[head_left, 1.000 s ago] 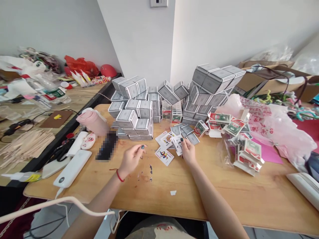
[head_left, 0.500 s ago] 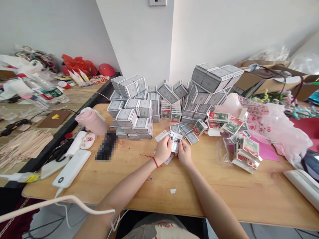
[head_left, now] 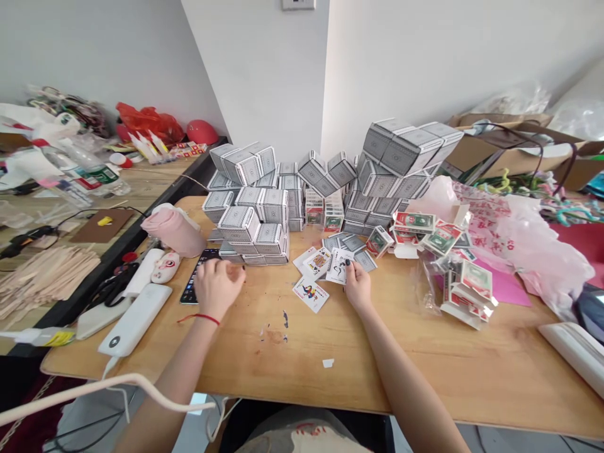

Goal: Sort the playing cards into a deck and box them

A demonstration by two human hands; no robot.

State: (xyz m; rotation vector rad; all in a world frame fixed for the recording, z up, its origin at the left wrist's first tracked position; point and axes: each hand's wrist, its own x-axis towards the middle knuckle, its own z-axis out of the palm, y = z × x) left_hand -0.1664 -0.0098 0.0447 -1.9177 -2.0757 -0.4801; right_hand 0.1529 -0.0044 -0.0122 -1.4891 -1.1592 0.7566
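Observation:
My left hand [head_left: 217, 286], with a red string on the wrist, hovers over the lower end of a dark phone [head_left: 195, 280] at the foot of the grey card boxes [head_left: 250, 214]; its fingers are curled and I cannot see anything in them. My right hand [head_left: 357, 283] rests on the wooden table [head_left: 330, 352], its fingers pinching a white playing card [head_left: 338, 265]. Other loose playing cards [head_left: 311, 292] lie face up just left of that hand.
Red-and-green card packs [head_left: 443, 242] and a pink plastic bag [head_left: 519, 245] lie to the right. A white power bank [head_left: 134, 318], scissors and a pink roll [head_left: 174, 229] sit at the left. Wooden sticks [head_left: 42, 277] cover the side bench. A white cable [head_left: 94, 387] crosses the near edge.
My left hand left the cards and swung left to the phone. My right hand stayed on the cards, and the loose cards are spread on the table again.

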